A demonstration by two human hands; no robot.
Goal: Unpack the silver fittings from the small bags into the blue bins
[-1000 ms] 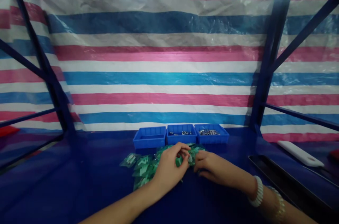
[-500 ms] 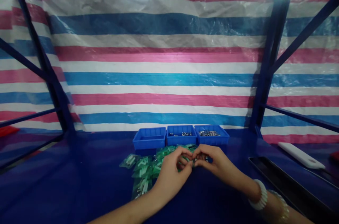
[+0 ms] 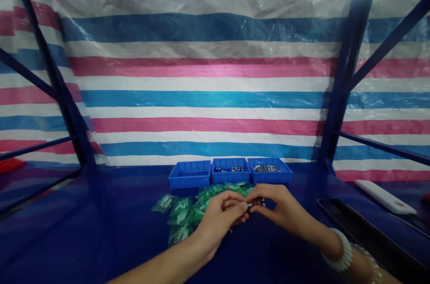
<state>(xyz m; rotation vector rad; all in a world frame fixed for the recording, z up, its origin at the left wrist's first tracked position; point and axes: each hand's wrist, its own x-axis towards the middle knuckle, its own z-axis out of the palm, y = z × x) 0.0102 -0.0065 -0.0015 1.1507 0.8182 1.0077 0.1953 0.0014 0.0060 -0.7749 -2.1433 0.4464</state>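
Note:
My left hand [image 3: 223, 213] is closed in a pinch, thumb against curled fingers, over the near edge of a pile of small green plastic bags [image 3: 181, 216]. A small shiny metal piece [image 3: 249, 206] shows at its thumb tip; its exact kind is too small to tell. My right hand [image 3: 280, 205] meets it from the right, thumb and forefinger closing around the same spot. Shiny bits show among its curled fingers, mostly hidden. Below my left palm a thin metal tip [image 3: 230, 230] sticks out. The bags hold pale and metal small parts.
Behind the bags stand three blue bins: the left bin [image 3: 190, 181], the middle bin [image 3: 230, 177] with some metal parts, and the right bin [image 3: 271, 177] with metal pieces. A dark flat tray [image 3: 363, 234] and a white device [image 3: 385, 197] lie at right. Blue posts flank the table.
My left fingers have shifted, with the thumb now straighter and a metal piece showing at its tip. My right hand has moved slightly right, its thumb lifting a little apart.

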